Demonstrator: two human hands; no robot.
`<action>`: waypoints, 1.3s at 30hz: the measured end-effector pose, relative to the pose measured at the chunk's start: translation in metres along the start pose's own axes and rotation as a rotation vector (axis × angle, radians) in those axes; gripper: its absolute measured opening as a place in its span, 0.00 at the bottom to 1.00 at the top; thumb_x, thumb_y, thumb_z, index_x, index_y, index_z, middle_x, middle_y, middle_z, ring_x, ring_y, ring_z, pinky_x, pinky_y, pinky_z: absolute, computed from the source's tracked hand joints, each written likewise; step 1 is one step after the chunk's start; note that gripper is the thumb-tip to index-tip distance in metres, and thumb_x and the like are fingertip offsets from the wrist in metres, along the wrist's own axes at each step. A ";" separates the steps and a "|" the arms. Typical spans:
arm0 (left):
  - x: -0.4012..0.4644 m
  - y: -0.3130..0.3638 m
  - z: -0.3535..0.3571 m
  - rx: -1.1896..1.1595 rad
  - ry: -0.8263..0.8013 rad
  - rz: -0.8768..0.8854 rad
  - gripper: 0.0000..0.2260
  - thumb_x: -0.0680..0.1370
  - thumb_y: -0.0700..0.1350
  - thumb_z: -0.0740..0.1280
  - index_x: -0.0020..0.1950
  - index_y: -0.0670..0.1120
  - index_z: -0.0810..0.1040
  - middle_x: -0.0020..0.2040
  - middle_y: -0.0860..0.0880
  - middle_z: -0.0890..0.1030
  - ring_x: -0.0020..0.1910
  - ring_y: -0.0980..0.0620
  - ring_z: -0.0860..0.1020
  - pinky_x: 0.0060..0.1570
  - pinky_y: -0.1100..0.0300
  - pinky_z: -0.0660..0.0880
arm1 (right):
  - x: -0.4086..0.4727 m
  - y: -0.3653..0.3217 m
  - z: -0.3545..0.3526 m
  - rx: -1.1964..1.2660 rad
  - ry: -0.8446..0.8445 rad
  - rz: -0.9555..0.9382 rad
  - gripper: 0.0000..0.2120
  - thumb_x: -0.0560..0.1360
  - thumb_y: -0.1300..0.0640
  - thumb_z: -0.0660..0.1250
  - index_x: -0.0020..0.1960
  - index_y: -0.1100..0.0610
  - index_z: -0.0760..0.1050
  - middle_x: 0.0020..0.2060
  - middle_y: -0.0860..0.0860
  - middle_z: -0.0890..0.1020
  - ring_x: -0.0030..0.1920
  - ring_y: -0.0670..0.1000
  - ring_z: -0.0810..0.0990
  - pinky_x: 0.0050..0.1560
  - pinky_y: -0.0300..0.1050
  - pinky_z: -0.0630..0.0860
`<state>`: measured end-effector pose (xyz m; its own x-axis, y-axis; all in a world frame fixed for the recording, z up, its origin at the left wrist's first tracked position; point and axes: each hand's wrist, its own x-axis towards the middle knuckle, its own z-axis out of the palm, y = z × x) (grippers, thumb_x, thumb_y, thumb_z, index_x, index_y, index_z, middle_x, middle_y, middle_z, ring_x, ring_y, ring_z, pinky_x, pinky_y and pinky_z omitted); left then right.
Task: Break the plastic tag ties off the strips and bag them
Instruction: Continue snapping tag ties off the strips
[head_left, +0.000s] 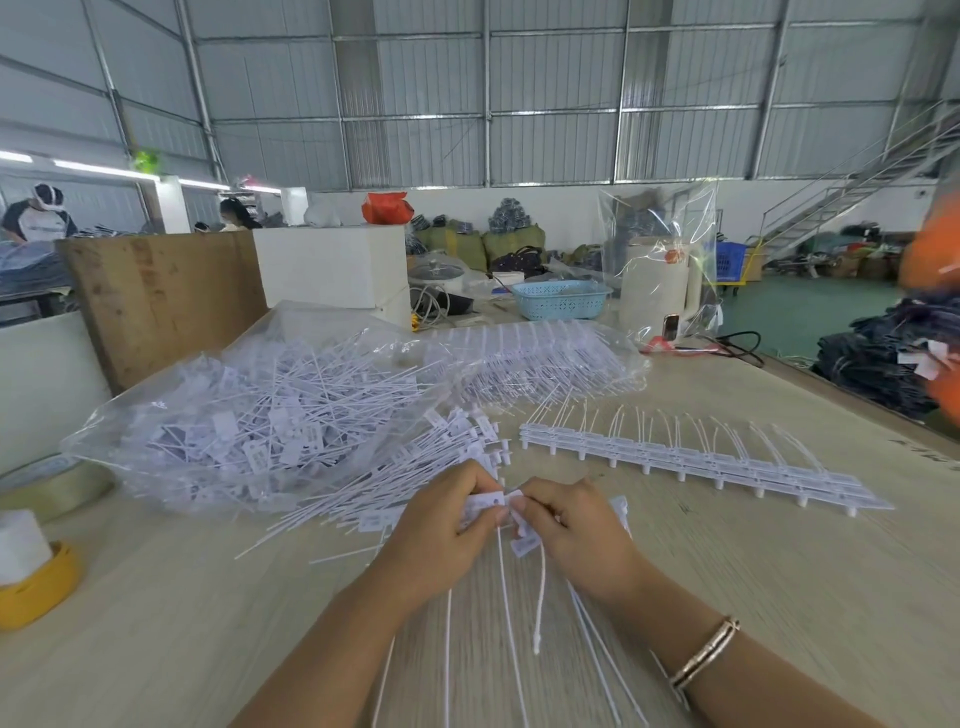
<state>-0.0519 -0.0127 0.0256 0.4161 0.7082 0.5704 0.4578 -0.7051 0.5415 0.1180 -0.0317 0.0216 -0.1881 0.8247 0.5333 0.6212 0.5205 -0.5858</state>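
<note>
On the pale wood-grain table (779, 597), toward its left side, a large clear plastic bag (171, 415) lies slumped with its mouth facing the middle, stuffed with loose white tag ties (270, 421), too many and too tangled to count; each has a small flat rectangular head and a long thin tail. More loose ties (395, 483) spill out of the mouth in a rough fan across the table. Behind it a second clear bag (545, 364) lies flat over neat rows of white strips still joined together. To the right, one uncovered strip (691, 462) stretches across the table, a long white plastic bar with short round pegs along its near edge and thin curved tails arching up behind it; whether it is a single strip or a few stacked cannot be told. Close to the camera, the left hand (447, 519) and the right hand (571, 525) meet, each with fingers curled and pinching the small white tag heads (498, 506) of a short held piece between them, while about six thin white tails (511, 623) hang down toward the viewer. The right wrist wears a slim metallic bracelet (706, 652). At the far left edge sit a roll of clear tape (57, 483) and a yellow round holder (39, 592). Further back stand a white foam box (332, 265) and a light blue lattice basket (561, 299).
</note>
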 end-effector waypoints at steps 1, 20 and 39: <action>0.000 0.000 0.000 -0.010 -0.005 0.000 0.03 0.76 0.42 0.67 0.47 0.46 0.74 0.41 0.53 0.77 0.40 0.57 0.74 0.40 0.60 0.70 | 0.000 -0.001 0.002 0.009 -0.005 -0.001 0.12 0.78 0.60 0.63 0.35 0.55 0.76 0.23 0.38 0.74 0.24 0.43 0.69 0.31 0.31 0.62; -0.002 -0.018 0.002 0.149 -0.059 -0.037 0.09 0.77 0.38 0.61 0.51 0.49 0.78 0.47 0.55 0.77 0.48 0.59 0.73 0.49 0.63 0.68 | 0.002 0.023 -0.008 -0.537 -0.183 -0.134 0.14 0.74 0.39 0.61 0.53 0.45 0.77 0.44 0.40 0.72 0.50 0.42 0.73 0.45 0.42 0.54; 0.001 -0.003 0.008 0.157 0.030 -0.048 0.10 0.77 0.38 0.61 0.55 0.49 0.73 0.50 0.56 0.75 0.48 0.62 0.72 0.49 0.67 0.68 | 0.000 0.007 0.003 -0.145 -0.035 -0.116 0.15 0.69 0.47 0.62 0.53 0.48 0.77 0.39 0.36 0.77 0.38 0.39 0.74 0.51 0.36 0.58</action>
<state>-0.0465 -0.0096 0.0197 0.3681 0.7379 0.5657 0.5944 -0.6546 0.4671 0.1197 -0.0274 0.0155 -0.2898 0.7694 0.5692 0.6965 0.5775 -0.4260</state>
